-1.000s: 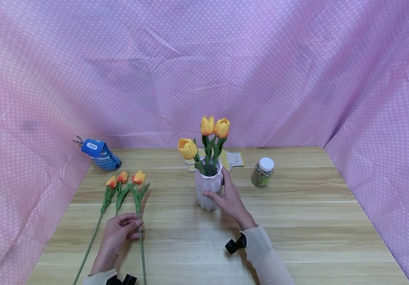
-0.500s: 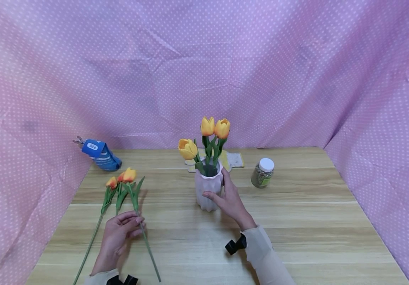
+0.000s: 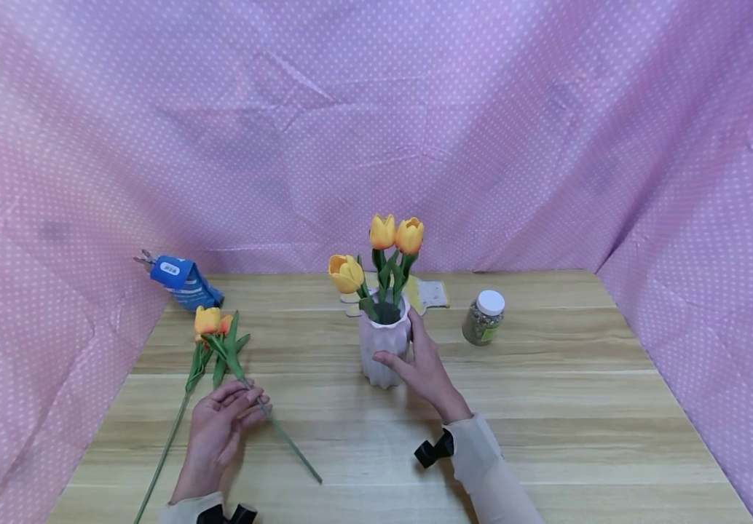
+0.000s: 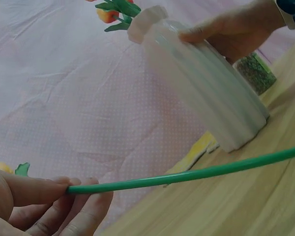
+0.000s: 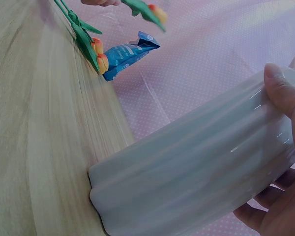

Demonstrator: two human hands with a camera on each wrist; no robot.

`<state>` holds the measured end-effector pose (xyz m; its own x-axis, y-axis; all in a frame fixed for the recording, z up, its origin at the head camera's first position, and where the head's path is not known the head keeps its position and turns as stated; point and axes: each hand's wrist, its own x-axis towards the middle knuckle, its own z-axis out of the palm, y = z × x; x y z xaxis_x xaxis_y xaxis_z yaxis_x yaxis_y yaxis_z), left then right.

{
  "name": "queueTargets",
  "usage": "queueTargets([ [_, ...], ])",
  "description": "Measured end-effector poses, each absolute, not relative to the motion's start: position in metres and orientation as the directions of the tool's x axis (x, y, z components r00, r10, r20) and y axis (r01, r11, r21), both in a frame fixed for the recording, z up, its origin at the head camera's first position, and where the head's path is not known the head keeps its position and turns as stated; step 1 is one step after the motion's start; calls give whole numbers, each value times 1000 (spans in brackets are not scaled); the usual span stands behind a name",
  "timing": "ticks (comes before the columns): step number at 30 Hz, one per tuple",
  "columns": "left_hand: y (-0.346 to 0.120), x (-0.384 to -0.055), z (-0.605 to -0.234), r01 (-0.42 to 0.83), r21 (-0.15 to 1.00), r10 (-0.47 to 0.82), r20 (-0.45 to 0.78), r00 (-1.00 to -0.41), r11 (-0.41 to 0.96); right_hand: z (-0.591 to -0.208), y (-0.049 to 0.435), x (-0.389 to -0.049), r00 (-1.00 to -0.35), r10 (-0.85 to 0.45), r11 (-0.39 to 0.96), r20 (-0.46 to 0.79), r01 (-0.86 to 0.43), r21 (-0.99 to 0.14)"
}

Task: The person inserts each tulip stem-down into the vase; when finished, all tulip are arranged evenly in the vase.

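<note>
Left hand (image 3: 219, 422) pinches tulip stem (image 4: 187, 175); can't tell if bloom (image 3: 207, 320) touches other tulips (image 3: 196, 365). Right hand (image 3: 425, 370) grips vase (image 3: 379, 346), upright on bench (image 3: 547, 407).

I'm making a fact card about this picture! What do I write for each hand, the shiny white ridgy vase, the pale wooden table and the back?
Left hand: pinches the stem of a yellow-orange tulip with green leaves
Right hand: grips the shiny white ridgy vase
In the vase: three yellow-orange tulips
Lying at left: two red-orange tulips
Behind those: shiny blue packet
Right of vase: clear jar with white lid
Behind vase: flat yellow-and-grey thing, partly hidden, can't tell what
Table: pale wooden table
Back: pink cloth with white dots
</note>
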<state>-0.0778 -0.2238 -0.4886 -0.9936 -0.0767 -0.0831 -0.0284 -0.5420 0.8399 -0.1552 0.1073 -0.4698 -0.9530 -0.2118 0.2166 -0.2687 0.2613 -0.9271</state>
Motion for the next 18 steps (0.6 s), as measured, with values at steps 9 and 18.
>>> queueTargets([
  [9, -216, -82, -478, 57, 762, -58, 25, -998, -645, -470, 107, -156, -955, -211, 263, 209, -261, -929],
  [18, -208, -88, -465, 136, 708, -96, 95, -991, -693, -471, 107, -156, -955, -208, 267, 209, -262, -928],
])
